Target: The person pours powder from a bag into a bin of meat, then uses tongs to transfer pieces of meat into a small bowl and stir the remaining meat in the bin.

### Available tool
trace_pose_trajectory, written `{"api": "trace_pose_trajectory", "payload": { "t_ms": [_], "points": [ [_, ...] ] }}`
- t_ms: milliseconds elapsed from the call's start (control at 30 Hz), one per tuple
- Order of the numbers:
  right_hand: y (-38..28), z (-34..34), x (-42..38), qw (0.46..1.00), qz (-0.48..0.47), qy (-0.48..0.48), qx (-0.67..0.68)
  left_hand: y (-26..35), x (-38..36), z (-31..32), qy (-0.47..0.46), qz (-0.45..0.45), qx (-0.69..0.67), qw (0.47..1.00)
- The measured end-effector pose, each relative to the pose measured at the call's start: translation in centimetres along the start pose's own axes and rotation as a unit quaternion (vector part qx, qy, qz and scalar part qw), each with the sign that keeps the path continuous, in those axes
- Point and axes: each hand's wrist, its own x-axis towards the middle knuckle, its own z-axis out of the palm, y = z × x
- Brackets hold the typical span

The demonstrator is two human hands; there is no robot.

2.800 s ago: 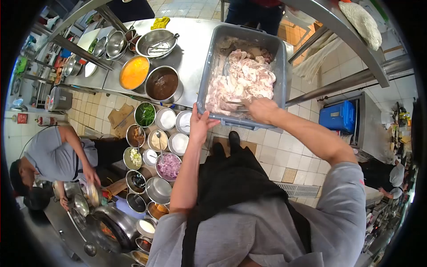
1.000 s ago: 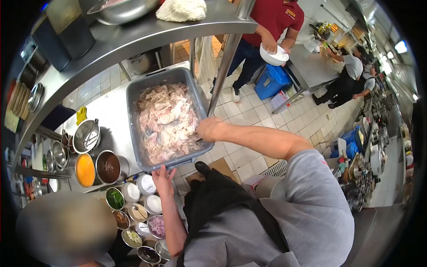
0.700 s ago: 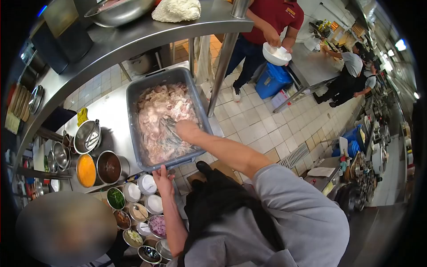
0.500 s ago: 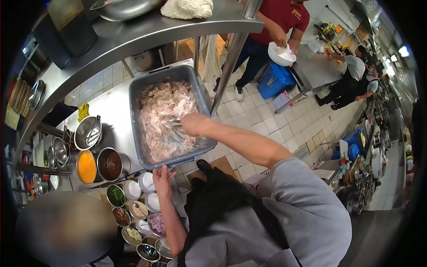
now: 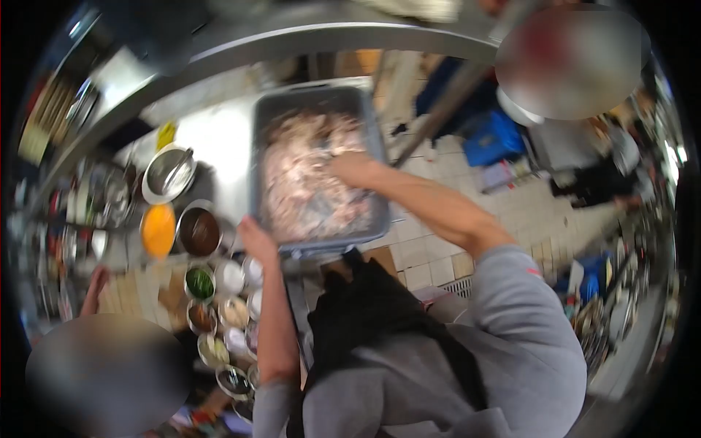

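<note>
A deep grey plastic tub (image 5: 257, 146) stands on the steel table, holding pale raw meat pieces (image 5: 296, 164) that look like chicken. My right hand (image 5: 352, 169) is closed and down at the meat, near the tub's right side. Its fingers are partly hidden, and I cannot make out what is in them. At the front left corner of the tub is my left hand (image 5: 257, 241), its fingers smeared by motion. Whether it grips the rim or only rests beside it does not show.
Left of the tub stand a pot of orange liquid (image 5: 158, 230), a pot of dark sauce (image 5: 200, 230) and a steel bowl with a utensil (image 5: 169, 174). Several small ingredient bowls (image 5: 235, 312) lie below. A steel shelf (image 5: 328, 35) crosses above; other people stand nearby.
The view has swung, and the scene sits further right and is blurred. My left hand has moved from the tub's front edge to its front left corner. My right hand stays in the meat.
</note>
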Motion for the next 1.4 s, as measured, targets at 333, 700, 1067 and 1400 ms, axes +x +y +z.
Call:
{"api": "trace_pose_trajectory", "payload": {
  "t_ms": [333,700,1067,1400],
  "points": [
    [10.4,-5.5,4.3,0.974,0.191,-0.005,0.119,0.9,2.5,-1.1,-0.065,-0.143,-0.024,0.987],
    [0.8,-5.5,0.2,0.995,-0.01,-0.068,0.073,-5.2,4.0,1.5,-0.101,0.057,0.038,0.993],
    [8.7,-9.6,3.6,0.978,0.178,-0.061,0.089,4.6,2.5,-4.0,-0.038,-0.117,0.036,0.992],
    [-2.0,-3.6,5.3,0.987,-0.039,-0.104,0.119,2.8,0.5,-1.2,-0.002,-0.119,0.051,0.992]
  ]
}}
